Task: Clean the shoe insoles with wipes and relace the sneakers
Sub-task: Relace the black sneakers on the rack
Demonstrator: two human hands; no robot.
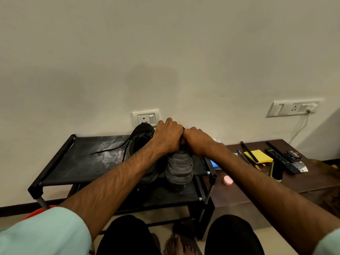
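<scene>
Two black sneakers stand on the top shelf of a black shoe rack [73, 162], heels toward me. My left hand [168, 137] and my right hand [197, 142] meet over the opening of the right sneaker [179, 166], fingers curled down onto its top. What the fingertips hold is hidden. The left sneaker [141, 137] stands behind my left forearm. Its loose black lace [110, 150] trails leftward across the shelf. No insole or wipe shows.
A low dark wooden table [239, 190] adjoins the rack on the right, carrying a pink round case [228, 180], yellow sticky notes [258, 156], pens, a remote [282, 160], a brush [276, 172] and a round tin [292, 155]. The wall with a socket [146, 117] rises right behind.
</scene>
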